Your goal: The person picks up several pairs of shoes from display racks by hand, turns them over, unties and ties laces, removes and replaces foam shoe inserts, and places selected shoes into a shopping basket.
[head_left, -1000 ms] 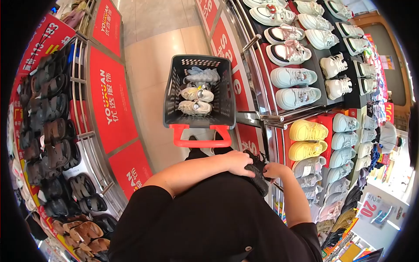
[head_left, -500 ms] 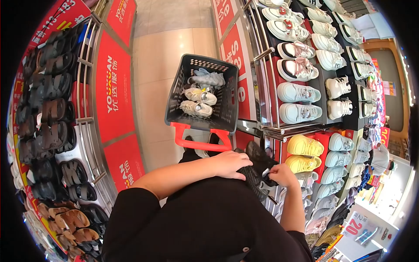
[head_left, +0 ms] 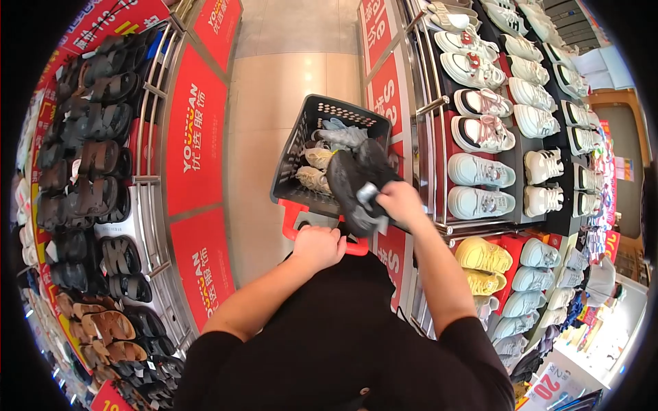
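A pair of black shoes (head_left: 348, 188) hangs from my right hand (head_left: 401, 204), tilted over the right side of a dark grey shopping basket (head_left: 289, 154). A white label shows on the near shoe, beside my fingertips. My left hand (head_left: 320, 246) is closed around the basket's red handle (head_left: 290, 220). Inside the basket lie off-white sneakers (head_left: 312, 179) and, farther back, light grey shoes (head_left: 345, 136). The black shoes partly hide them.
On the right, a rack of white and pale sneakers (head_left: 482, 169) has chrome rails (head_left: 432, 106) reaching the aisle. Yellow sneakers (head_left: 484, 255) sit lower down. Black and brown sandals (head_left: 103, 195) fill the left rack, above red sign panels (head_left: 195, 130). Tiled floor (head_left: 264, 96) runs between.
My right hand has brought the black shoes from beside the right rack up over the basket. My left hand has left the shoes and taken hold of the red handle.
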Motion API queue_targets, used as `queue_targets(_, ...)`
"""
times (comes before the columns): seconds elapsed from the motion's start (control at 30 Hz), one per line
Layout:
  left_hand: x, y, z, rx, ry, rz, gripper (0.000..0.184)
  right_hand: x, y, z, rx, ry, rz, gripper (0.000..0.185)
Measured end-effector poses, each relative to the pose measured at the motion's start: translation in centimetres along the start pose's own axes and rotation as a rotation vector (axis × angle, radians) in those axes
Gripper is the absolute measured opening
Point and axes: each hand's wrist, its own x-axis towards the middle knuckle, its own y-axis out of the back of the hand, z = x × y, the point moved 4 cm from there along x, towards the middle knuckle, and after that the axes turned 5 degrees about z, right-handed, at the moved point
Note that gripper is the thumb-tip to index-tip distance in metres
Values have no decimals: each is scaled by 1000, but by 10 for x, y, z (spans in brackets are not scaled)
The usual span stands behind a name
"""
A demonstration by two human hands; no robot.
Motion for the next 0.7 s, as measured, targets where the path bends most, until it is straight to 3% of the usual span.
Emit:
queue_targets(0.13, -1, -3, -1, 3, 34, -102, 30, 87, -92, -10, -30, -293, -162, 30)
queue_targets(0.23, 3, 0, -2, 6, 72, -141, 31, 118, -148, -22, 91, -500, -24, 33)
queue_targets(0.33, 1, -2, -2, -6, 64, -161, 30, 120, -205, -41, 208, -349, -78, 31)
queue_targets(0.43, 2, -4, -2, 4, 56, -83, 28, 83, -209, -61, 302, -220, -164, 30)
queue_targets(0.53, 3, -8, 1, 30, 57, -79, 30, 40, -183, -57, 377, -114, -200, 31)
queue_targets(0.7, 8, -15, 2, 149, -14, -167, 33, -39, -109, -28, 364, 16, -71, 33)
